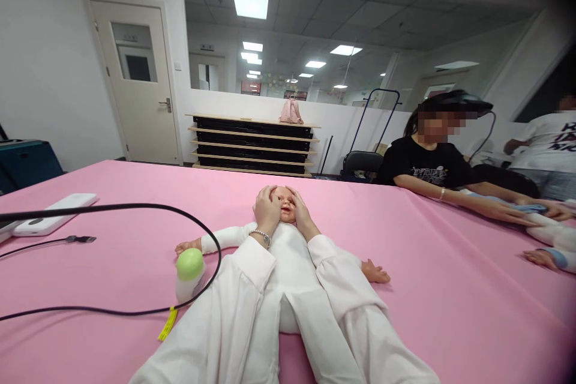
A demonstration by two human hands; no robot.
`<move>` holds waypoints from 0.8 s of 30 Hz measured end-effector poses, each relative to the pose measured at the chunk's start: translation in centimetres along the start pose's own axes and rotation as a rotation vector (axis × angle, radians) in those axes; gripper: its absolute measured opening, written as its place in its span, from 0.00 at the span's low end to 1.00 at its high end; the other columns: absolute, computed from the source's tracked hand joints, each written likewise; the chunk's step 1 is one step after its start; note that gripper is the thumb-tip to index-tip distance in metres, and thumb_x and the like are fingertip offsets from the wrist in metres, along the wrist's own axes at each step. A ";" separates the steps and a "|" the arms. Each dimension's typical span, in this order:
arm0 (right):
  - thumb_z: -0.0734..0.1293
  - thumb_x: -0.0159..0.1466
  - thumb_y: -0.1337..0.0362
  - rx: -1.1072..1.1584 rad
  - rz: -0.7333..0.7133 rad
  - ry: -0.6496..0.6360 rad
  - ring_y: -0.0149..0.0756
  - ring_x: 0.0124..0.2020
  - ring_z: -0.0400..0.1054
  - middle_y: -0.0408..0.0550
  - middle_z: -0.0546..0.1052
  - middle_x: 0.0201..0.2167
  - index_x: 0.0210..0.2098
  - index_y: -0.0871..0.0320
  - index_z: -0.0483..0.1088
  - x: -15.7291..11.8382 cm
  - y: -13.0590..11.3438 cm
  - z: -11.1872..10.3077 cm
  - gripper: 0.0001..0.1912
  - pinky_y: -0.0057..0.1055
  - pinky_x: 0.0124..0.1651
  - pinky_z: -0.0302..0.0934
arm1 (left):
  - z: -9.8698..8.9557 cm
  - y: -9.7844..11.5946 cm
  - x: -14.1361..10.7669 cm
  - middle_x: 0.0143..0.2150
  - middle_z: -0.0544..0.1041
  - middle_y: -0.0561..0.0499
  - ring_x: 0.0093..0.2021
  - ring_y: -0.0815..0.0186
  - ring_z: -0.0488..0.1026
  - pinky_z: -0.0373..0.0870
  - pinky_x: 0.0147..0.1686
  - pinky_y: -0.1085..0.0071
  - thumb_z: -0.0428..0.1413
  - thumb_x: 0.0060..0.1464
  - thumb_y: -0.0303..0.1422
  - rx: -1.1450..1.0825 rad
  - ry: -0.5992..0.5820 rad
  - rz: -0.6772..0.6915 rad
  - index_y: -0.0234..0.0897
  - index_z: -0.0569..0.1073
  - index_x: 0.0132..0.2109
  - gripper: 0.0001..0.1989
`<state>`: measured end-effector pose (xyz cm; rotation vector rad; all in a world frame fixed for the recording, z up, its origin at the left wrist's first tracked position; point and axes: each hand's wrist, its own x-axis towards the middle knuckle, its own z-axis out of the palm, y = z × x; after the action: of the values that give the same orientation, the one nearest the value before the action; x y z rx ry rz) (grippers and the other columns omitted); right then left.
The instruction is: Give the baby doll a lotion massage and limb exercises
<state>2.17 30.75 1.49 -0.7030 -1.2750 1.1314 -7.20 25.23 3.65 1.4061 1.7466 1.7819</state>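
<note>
Pink-draped surface [418,306] carries a white-clothed vinyl baby doll [288,270] lying head-away, its head between the left hand [267,210] and right hand [300,210], fingers spread, clasping both cheeks.

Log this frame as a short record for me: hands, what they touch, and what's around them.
Left hand: on the upper side of the doll's face, silver bracelet at the wrist
Right hand: on the opposite side of the doll's face
Main item: baby doll, on its back, white outfit, arms spread
Nearby: green-capped bottle beside the doll's hand, black cable curving around it
Surface: pink tablecloth
Others: co-worker in a black T-shirt, hands on blue fabric
</note>
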 end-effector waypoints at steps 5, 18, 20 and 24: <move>0.67 0.48 0.56 0.017 0.033 -0.058 0.40 0.53 0.61 0.44 0.69 0.48 0.43 0.51 0.68 -0.9 -0.8 0.0 0.22 0.36 0.56 0.54 | -0.1 0.0 -0.1 0.51 0.71 0.50 0.54 0.63 0.65 0.61 0.53 0.67 0.52 0.52 0.34 0.027 0.004 0.025 0.42 0.72 0.45 0.12; 0.60 0.47 0.61 0.010 0.010 0.016 0.38 0.54 0.60 0.43 0.71 0.47 0.38 0.52 0.71 0.0 0.0 -0.1 0.19 0.36 0.59 0.50 | -0.1 0.4 -0.1 0.52 0.71 0.52 0.55 0.66 0.64 0.59 0.55 0.68 0.43 0.54 0.26 0.012 -0.001 -0.023 0.42 0.72 0.45 0.17; 0.59 0.46 0.62 0.022 0.027 0.018 0.39 0.54 0.60 0.42 0.71 0.47 0.38 0.52 0.71 0.0 0.1 -0.2 0.20 0.37 0.59 0.50 | -0.1 0.4 -0.1 0.53 0.71 0.52 0.56 0.66 0.63 0.59 0.55 0.68 0.43 0.54 0.26 0.012 -0.006 -0.018 0.42 0.72 0.46 0.17; 0.62 0.47 0.60 0.045 0.028 0.012 0.40 0.55 0.59 0.42 0.70 0.49 0.40 0.52 0.71 -0.5 -0.4 -0.1 0.19 0.37 0.60 0.49 | -0.1 0.2 -0.1 0.53 0.70 0.51 0.56 0.64 0.63 0.58 0.56 0.67 0.49 0.52 0.31 0.030 -0.017 0.012 0.42 0.71 0.46 0.14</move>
<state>2.40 30.17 1.68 -0.6955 -1.2294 1.1738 -7.13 25.02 3.84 1.4425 1.7670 1.7522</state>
